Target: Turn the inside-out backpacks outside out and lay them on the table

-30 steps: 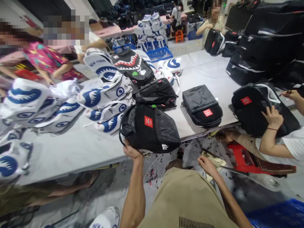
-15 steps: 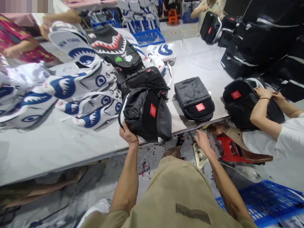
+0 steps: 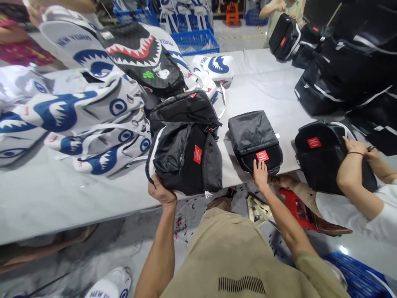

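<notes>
My left hand (image 3: 162, 191) is closed on the lower left edge of a black backpack (image 3: 182, 163) with a red label, at the table's front edge. Its thumb lies by the white trim and its other fingers are hidden beneath the bag. To the right, a second black backpack (image 3: 252, 132) lies flat, its red label towards me. My right hand (image 3: 260, 174) rests on that bag's front end just below the label, fingers stretched out, gripping nothing. Another black backpack (image 3: 186, 108) lies right behind the first one.
White-and-blue shark bags (image 3: 102, 120) are heaped at the left, beside a dark shark-mouth backpack (image 3: 145, 62). At the right a co-worker's hands (image 3: 356, 147) handle a black bag (image 3: 325, 155). Black bags (image 3: 350, 62) are piled behind. A red stool (image 3: 293, 207) stands below the table.
My right hand has moved up from beside the table onto the second backpack. My left hand has stayed on the first backpack, which now sits slightly lower and further left in view.
</notes>
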